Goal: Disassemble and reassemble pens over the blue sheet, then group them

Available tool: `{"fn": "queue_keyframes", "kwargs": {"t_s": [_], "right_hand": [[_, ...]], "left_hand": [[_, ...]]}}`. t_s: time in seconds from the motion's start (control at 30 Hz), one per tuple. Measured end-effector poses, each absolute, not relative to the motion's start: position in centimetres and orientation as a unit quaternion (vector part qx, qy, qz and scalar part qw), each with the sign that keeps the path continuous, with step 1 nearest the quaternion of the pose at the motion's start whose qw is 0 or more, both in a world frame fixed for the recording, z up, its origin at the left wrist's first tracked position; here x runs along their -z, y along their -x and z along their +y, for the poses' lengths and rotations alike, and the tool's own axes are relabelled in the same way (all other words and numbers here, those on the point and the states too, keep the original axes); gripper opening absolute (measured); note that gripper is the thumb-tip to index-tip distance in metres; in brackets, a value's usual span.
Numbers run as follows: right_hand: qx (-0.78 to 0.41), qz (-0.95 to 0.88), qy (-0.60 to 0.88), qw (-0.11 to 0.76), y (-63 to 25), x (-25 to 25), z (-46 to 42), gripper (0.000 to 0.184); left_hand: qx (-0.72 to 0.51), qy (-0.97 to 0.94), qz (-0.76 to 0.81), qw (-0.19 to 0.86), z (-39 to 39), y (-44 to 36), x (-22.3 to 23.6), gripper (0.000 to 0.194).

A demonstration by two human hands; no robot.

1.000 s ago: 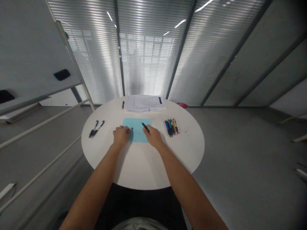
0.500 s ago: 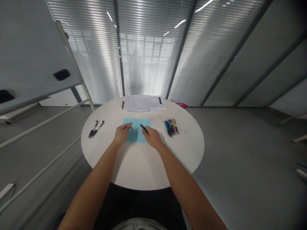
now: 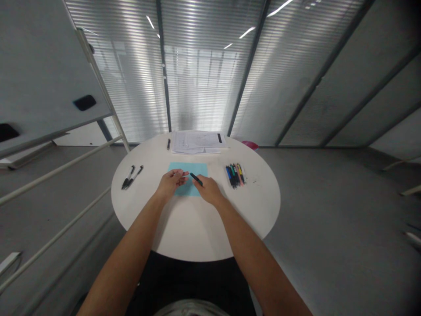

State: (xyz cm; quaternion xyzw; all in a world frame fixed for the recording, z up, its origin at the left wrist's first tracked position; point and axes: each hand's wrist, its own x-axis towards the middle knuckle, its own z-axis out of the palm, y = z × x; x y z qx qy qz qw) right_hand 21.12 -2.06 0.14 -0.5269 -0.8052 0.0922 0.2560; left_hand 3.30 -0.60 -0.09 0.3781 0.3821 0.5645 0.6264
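Head view: two hands, one dark pen [image 3: 196, 179] above one blue sheet [image 3: 197, 167].
The right hand [image 3: 209, 189] was closed round the dark pen; the left hand [image 3: 171, 181] was half-curled near its tip, any grip unclear. Two white pens [image 3: 132, 177] lay left, a bunch [image 3: 235, 175] too dense to count right.

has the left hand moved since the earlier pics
Yes, the left hand has shifted right over the blue sheet, its fingertips now nearer the dark pen in the right hand.
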Motion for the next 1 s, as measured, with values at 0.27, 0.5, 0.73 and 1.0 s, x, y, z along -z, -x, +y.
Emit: {"fn": "queue_keyframes", "kwargs": {"t_s": [0.27,0.5,0.73,1.0], "right_hand": [[-0.085,-0.816,0.519,0.239,-21.04,-0.33,-2.25,0.031],[-0.092,-0.812,0.531,0.225,-20.95,-0.91,-2.64,0.031],[-0.080,-0.810,0.542,0.209,-20.94,-0.89,-2.58,0.033],[-0.075,-0.812,0.539,0.211,-20.96,-0.66,-2.46,0.034]], "left_hand": [[-0.543,-0.376,0.347,0.666,-1.37,-3.61,-0.76,0.030],[-0.532,-0.384,0.352,0.667,-1.58,-3.66,-0.98,0.031],[-0.530,-0.391,0.359,0.662,-1.46,-3.58,-0.78,0.029],[-0.530,-0.401,0.359,0.655,-1.30,-3.48,-0.39,0.031]]}}
